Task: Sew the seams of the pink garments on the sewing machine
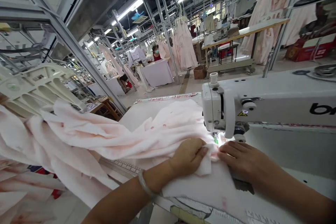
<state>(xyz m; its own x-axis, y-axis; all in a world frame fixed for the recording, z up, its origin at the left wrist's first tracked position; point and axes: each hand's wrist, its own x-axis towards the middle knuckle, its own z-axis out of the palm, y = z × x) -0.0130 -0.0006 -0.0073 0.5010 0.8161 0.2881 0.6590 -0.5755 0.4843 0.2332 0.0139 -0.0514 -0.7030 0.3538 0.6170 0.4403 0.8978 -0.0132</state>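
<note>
A pale pink garment (147,134) with small reddish spots lies bunched across the bed of a white sewing machine (215,108). My left hand (189,155) pinches a fold of this cloth just left of the lit needle area. Close by on the right, my right hand (241,157) has its fingertips pressed together on the cloth's edge, below the presser foot. The needle itself is too small to make out. From the machine bed the garment trails left over a cream plastic hanger clamp (39,84).
A measuring tape (204,208) runs along the table's front edge. A slanting metal post (86,59) stands at left. More pink cloth (26,192) hangs low at left. Behind are hung garments (182,42), a wooden-edged table (246,33) and a seated person (156,54).
</note>
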